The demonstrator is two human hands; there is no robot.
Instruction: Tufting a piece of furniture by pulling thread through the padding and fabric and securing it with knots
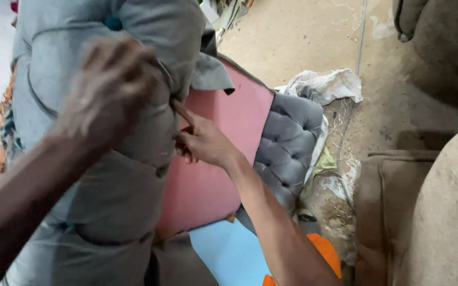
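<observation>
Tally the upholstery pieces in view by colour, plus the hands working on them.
Grey padded fabric piece, under left hand: 1
Pink board, behind right hand: 1
Grey tufted panel: 1
Brown cushioned pieces: at least 1
Hands: 2
Total: 6

- I see a bare, dusty concrete floor [298,37] carrying everything here.
- A crumpled white cloth [324,85] lies on the floor, toward its far side.
- Just beside that cloth, a grey tufted cushion panel [288,145] rests on the floor.
- Scraps and thread litter [335,185] are strewn on the floor by the panel's right edge.
- A brown upholstered sofa [430,212] stands on the floor along its right edge.
- A thin line [360,37] runs across the far floor; I cannot tell what it is.
</observation>
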